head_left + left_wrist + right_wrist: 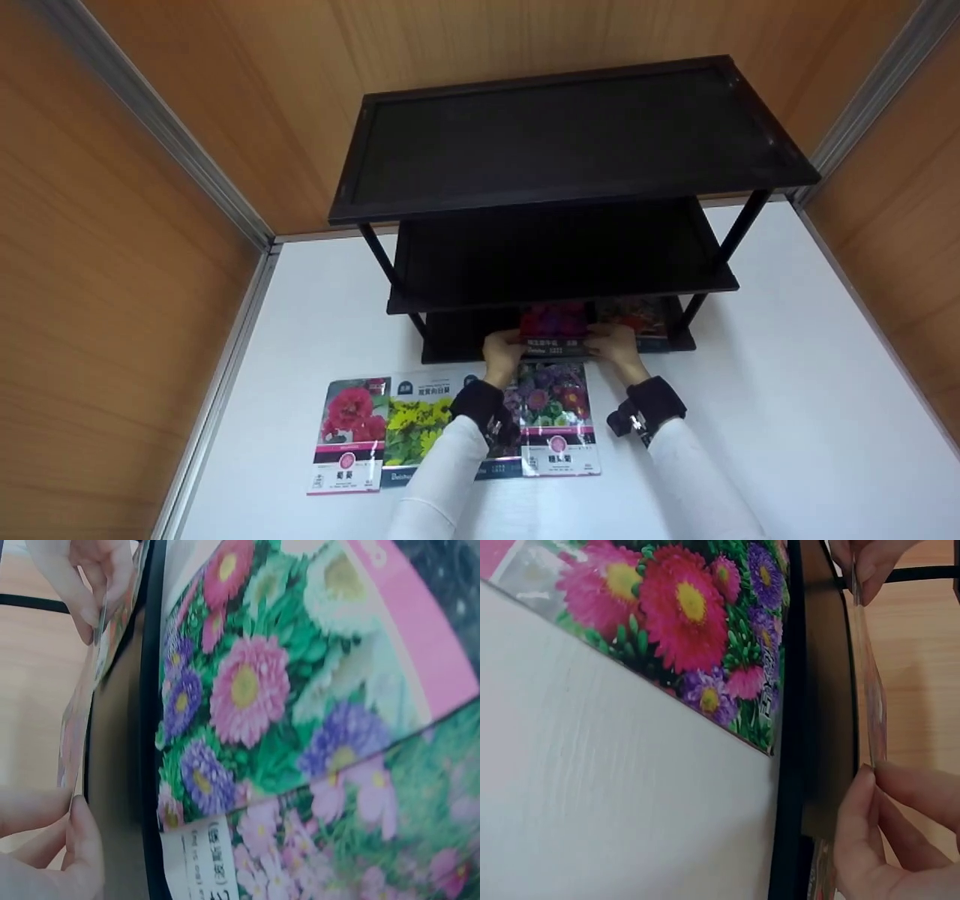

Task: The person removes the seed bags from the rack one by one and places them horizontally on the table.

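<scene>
Both hands pinch one flower seed packet point(553, 324) with magenta blooms by its opposite side edges, over the front of the black rack's bottom shelf point(454, 341). My left hand point(501, 355) has the left edge between thumb and fingers, and my right hand point(613, 345) the right edge. Seen edge-on in the right wrist view, the packet point(875, 701) looks thin and flat. Another packet with orange-red flowers point(645, 319) lies on the bottom shelf, just right of it. On the white table before the shelf lies an aster packet point(555, 420).
The black rack's top shelf point(577, 139) and middle shelf point(555, 255) overhang the hands, with posts point(742, 225) at the corners. To the left on the table lie a pink-flower packet point(351, 435) and a yellow-flower packet point(416, 427). Wooden panels point(135, 300) enclose the table.
</scene>
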Demonstrator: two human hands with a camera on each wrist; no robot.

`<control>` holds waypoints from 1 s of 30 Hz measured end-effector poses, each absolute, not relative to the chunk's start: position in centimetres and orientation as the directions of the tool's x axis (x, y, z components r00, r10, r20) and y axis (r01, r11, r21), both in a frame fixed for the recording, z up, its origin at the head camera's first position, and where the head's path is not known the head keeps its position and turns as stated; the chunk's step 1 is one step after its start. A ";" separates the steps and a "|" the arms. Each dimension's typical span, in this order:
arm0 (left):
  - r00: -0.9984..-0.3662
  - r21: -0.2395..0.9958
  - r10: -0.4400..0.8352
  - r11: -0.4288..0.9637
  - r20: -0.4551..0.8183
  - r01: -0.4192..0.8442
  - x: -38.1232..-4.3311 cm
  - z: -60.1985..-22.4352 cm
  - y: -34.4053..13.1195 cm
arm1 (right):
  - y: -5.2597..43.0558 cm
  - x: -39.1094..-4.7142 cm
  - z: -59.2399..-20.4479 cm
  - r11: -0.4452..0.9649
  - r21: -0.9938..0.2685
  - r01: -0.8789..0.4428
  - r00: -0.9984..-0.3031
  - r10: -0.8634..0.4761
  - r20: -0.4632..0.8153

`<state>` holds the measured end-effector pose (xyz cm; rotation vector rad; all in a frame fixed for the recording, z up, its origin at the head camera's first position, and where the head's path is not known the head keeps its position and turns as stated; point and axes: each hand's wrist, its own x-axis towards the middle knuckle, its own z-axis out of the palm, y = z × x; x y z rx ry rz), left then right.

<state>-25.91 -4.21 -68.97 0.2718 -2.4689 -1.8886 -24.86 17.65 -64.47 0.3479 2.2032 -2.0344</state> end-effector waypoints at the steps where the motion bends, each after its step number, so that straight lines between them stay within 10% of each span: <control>1: -0.987 0.965 -0.141 0.237 -0.077 -0.110 -25.6 -68.5 -4.2 | 16.9 -23.5 -60.8 0.088 -0.961 0.263 -0.962 0.101 -0.254; 3: -0.991 0.973 -0.121 0.216 -0.052 -0.078 -25.1 -68.1 -4.2 | 15.7 -21.3 -54.9 0.115 -0.954 0.278 -0.957 0.120 -0.264; 16: -0.997 0.996 -0.070 0.089 -0.018 -0.025 -27.3 -78.8 -4.1 | 17.4 -19.6 -54.1 0.053 -0.950 0.307 -0.950 0.069 -0.303; 30: -0.997 0.996 -0.069 0.083 -0.020 -0.026 -19.6 -61.7 -1.9 | 19.1 -17.8 -53.3 0.013 -0.920 0.392 -0.919 0.044 -0.391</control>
